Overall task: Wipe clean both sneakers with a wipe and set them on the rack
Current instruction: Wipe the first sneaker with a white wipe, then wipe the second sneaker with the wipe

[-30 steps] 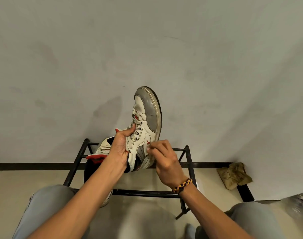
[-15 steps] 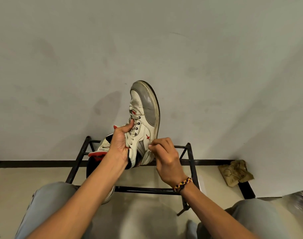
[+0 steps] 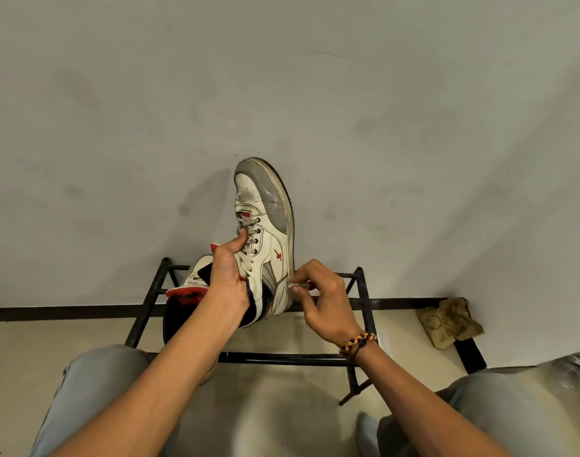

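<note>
Nearest the camera, two knees in pale grey cloth [image 3: 94,384] frame the forearms; both trouser legs are cut off by the lower edge. The right wrist wears a braided cord bracelet [image 3: 357,344] of yellow, dark and maroon strands.

The left hand [image 3: 227,282] grips the raised sneaker [image 3: 265,232] at its collar and tongue, thumb curled up onto the grey laces, fingers hidden behind the shoe. That sneaker stands toe-up: smooth white leather panels with dark stitching, a scuffed grey rounded toe cap, a small red mark on the side, a thin off-white sole edge facing the right hand. Its heel is hidden behind the left palm.

The right hand [image 3: 318,300], just beside the sneaker's sole edge, pinches a small whitish wipe [image 3: 296,285] between thumb and fingertips, held against the lower side panel. Most of the wipe is hidden in the pinch.

Behind and below the left hand, the second sneaker [image 3: 189,285] sits on the rack [image 3: 282,358], largely covered by the forearm; a red-edged collar and dark lining show. The rack is thin black metal tubing, open-framed.

Beyond the right hand, a crumpled tan cloth [image 3: 448,323] lies on the floor by the plain grey wall [image 3: 282,77].
</note>
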